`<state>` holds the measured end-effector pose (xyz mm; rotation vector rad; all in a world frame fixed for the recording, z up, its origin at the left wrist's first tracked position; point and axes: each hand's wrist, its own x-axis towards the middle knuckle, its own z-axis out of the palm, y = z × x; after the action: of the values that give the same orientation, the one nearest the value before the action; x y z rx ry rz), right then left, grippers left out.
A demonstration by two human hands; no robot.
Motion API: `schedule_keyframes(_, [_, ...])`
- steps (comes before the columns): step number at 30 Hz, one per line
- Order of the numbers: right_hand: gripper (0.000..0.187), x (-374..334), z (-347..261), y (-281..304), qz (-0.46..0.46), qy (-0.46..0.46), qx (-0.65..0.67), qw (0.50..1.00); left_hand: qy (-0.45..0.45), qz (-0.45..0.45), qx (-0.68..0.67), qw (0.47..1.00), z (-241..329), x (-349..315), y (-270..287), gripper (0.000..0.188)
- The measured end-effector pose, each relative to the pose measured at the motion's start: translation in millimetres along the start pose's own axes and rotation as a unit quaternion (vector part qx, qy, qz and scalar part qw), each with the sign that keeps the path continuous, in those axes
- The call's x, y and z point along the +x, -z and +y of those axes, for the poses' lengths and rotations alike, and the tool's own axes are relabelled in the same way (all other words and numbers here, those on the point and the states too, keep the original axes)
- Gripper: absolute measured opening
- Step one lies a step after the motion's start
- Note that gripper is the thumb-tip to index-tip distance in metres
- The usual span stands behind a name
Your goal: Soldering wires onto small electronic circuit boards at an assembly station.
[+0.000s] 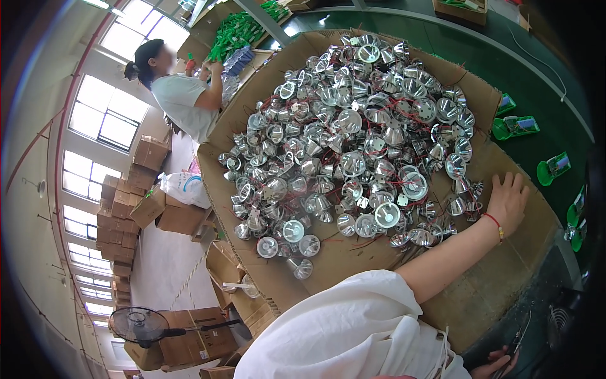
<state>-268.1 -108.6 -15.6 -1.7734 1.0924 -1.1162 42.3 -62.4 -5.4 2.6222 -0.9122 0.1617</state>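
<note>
Well, the cardboard box (489, 284) seems to work as a bin: its raised walls keep a deep heap of silvery lamp cups (350, 120), with red wires tangled among them, from rolling off. The cups lie inside the box, mounded toward its far side and thinning out toward its near edge.

The left hand (508, 205) rests on the right side of the box, just beside the heap, its fingers fanned out and clasping nothing; so splayed, it probably spreads its weight over the cardboard or props the person's lean.

The right hand (499, 365), below the lower right of the box, has its fingers curled about a slim dark tool (519, 338), presumably because so thin a thing needs a close hold; that corner is dim and cut off, so its kind I cannot tell.

To the right of the box, green assemblies (516, 127) sit apart on a dark green bench (546, 107), perhaps spaced to avoid tangling. Beyond the box's far left corner, a co-worker (183, 101) stands near a pile of green pieces (243, 31), likely placed within easy reach.
</note>
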Motion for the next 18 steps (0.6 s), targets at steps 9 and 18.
schedule_keyframes(9, [0.037, 2.3, 2.0, 0.3, -0.007, 0.02, 0.005, 1.0, -0.003, -0.005, 0.021, 1.0, 0.3, 4.1, -2.8, 0.041])
schedule_keyframes(18, [0.035, 3.5, 1.5, -1.3, -0.013, 0.035, 0.024, 0.999, -0.005, 0.01, 0.028, 1.0, 1.6, 3.9, -6.5, 0.04])
